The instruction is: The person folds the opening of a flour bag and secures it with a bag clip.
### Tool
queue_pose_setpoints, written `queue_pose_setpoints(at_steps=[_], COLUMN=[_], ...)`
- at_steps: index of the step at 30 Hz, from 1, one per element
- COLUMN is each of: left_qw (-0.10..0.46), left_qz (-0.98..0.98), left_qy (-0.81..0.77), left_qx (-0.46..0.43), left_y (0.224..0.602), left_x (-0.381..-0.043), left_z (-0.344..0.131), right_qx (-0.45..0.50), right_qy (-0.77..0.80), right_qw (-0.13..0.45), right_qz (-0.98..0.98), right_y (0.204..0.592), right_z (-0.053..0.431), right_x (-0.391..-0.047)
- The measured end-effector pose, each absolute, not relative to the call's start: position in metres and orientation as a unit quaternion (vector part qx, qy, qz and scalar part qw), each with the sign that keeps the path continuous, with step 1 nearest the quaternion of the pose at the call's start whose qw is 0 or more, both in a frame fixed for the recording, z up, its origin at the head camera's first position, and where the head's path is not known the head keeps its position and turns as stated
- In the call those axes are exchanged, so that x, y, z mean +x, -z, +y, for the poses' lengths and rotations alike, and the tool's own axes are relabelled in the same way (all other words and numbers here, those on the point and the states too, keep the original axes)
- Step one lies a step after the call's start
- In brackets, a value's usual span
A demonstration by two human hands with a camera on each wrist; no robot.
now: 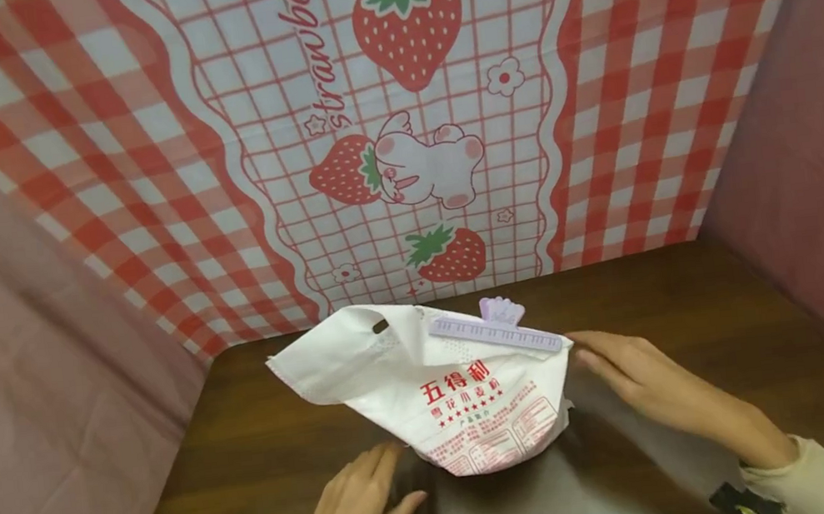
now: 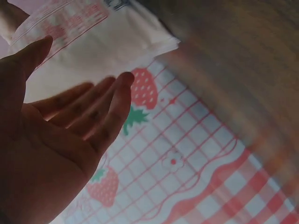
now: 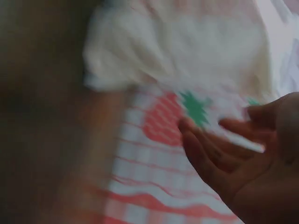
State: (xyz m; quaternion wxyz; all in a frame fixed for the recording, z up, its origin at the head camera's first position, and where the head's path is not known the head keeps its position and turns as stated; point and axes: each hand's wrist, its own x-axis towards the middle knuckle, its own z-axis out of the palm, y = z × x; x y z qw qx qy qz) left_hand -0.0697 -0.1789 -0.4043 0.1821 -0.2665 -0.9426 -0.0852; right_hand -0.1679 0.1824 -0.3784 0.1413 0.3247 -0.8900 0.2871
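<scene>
A white flour bag (image 1: 466,410) with red printing stands on the brown table, its top folded over on the right under a lilac sealing clip (image 1: 499,332). To the left a loose flap of the bag with a cut-out handle hole sticks out. My left hand (image 1: 358,505) is by the bag's lower left side, thumb apart and fingers extended; the left wrist view shows its bare palm (image 2: 56,144). At the bag's upper right corner are the fingertips of my right hand (image 1: 652,387). In the right wrist view its fingers (image 3: 205,161) bend loosely, with the blurred bag beyond.
Behind the table (image 1: 688,303) hangs a red and white checked cloth (image 1: 629,100) printed with strawberries. Pink drapes (image 1: 38,355) close off the left and right sides. A small dark object (image 1: 743,503) shows near the right sleeve.
</scene>
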Motion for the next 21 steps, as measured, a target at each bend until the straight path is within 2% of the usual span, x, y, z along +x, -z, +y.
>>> queue_pose_setpoints(at_steps=[3,7,9,15,21], left_qw=[0.122,0.096,0.116,0.222,0.263], left_qz=[-0.951,-0.951,-0.945,-0.918,-0.910], left_qy=[0.111,0.130,0.132,0.153,0.154], left_qx=[-0.261,-0.264,-0.274,-0.290,-0.280], left_y=[0.412,0.421,0.426,0.438,0.440], left_x=[-0.078,-0.092,-0.100,-0.115,-0.119], left_z=[-0.177,-0.169,-0.165,-0.156,-0.155], right_qx=[0.340,0.341,0.327,0.303,0.301], right_qy=[-0.285,-0.306,-0.319,-0.307,-0.297], right_qw=[0.151,0.103,0.086,0.104,0.128], right_qz=[-0.884,-0.883,-0.885,-0.896,-0.897], right_y=[0.406,0.427,0.432,0.439,0.439], right_z=[0.177,0.162,0.154,0.141,0.137], right_x=[-0.158,-0.150,-0.150,-0.153,-0.156])
